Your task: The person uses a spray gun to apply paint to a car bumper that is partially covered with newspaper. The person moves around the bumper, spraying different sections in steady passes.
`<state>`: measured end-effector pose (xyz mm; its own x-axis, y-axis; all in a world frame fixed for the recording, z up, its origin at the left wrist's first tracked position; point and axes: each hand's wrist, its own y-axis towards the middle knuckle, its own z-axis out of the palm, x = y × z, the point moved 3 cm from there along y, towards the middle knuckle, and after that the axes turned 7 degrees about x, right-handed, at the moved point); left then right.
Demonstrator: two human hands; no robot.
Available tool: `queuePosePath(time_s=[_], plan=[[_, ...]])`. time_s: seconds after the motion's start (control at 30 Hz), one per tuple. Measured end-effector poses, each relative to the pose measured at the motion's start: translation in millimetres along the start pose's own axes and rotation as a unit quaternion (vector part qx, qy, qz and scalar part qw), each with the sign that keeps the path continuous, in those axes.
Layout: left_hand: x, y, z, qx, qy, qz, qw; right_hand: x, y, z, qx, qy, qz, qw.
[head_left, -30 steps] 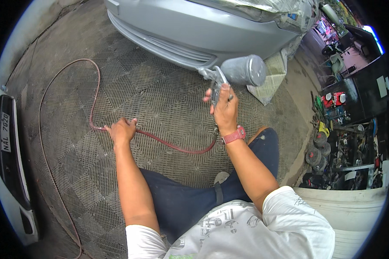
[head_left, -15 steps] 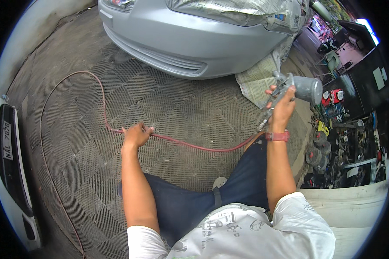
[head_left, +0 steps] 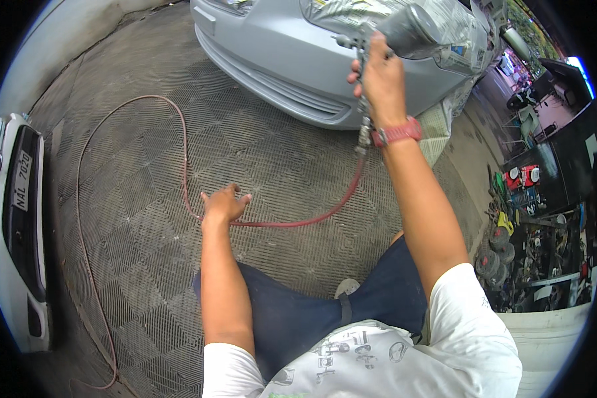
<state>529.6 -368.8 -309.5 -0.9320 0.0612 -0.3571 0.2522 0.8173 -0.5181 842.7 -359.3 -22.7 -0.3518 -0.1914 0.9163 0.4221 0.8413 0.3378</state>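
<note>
My right hand [head_left: 383,76] is wrapped round the grip of a metal spray gun [head_left: 363,86], held up in front of the silver car bumper [head_left: 272,76]. A grey paint cup [head_left: 411,32] is fixed to the gun and leans to the right. From the gun's lower end a red air hose [head_left: 292,224] curves down and left, passing under my left hand [head_left: 224,204]. The fingers of that hand are apart, and its palm side is hidden. Newspaper and plastic masking [head_left: 345,14] cover the car above the bumper.
The hose loops over the ridged floor [head_left: 139,219] on my left. A white car [head_left: 20,232] stands at the far left. On the right are a shelf of tools and cans [head_left: 537,259] and a black cabinet [head_left: 544,176]. Masking paper [head_left: 438,132] hangs by the bumper's right end.
My right hand has carried the spray gun up and left, from beside the bumper to in front of it. The hose has followed. My left hand's fingers have spread from around the hose.
</note>
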Motion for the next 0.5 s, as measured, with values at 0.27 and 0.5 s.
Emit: queuePosePath(time_s=[0.27,0.5], plan=[[3,-14,-12,-0.145,-0.07,0.063,0.985,19,58,78,-0.005,0.023,-0.068,0.997],[-10,-27,-39,-0.31,-0.194,0.12,0.923,44,114,114,-0.007,-0.017,-0.076,0.997]])
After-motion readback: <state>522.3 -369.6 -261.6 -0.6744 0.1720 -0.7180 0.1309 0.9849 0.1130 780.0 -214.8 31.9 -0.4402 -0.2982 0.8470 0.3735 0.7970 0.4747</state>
